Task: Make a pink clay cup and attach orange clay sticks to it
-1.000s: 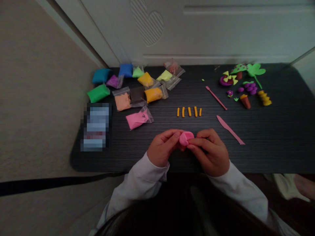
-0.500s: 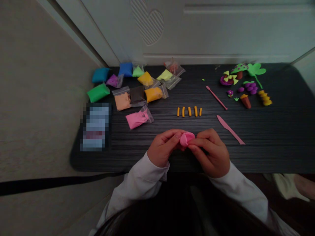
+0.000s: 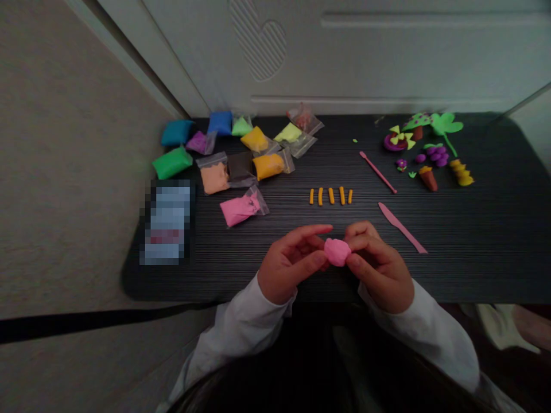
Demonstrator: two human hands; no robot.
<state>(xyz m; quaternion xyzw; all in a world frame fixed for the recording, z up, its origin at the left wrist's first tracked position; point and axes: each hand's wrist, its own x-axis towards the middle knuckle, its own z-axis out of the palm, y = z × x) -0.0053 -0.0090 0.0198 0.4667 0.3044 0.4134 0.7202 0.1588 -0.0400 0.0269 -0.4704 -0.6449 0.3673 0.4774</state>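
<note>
A rounded, uneven lump of pink modelling clay is held between my two hands, above the front part of the dark table. My right hand pinches its right side between thumb and fingers. On the other side, the thumb of my left hand presses the lump, with the index finger stretched out above and other fingers partly hidden behind. Beyond my hands lies a row of several short orange clay strips. A pink plastic clay knife rests to the right.
Bags of coloured clay, including an opened pink packet, lie at the left behind a phone. A thin pink tool lies farther back. Finished clay pieces, such as purple balls and a green flower, stand at the back right.
The pink clay has gone from a hollow, cupped shape to a closed lump and moved slightly right. My left index finger has lifted off it.
</note>
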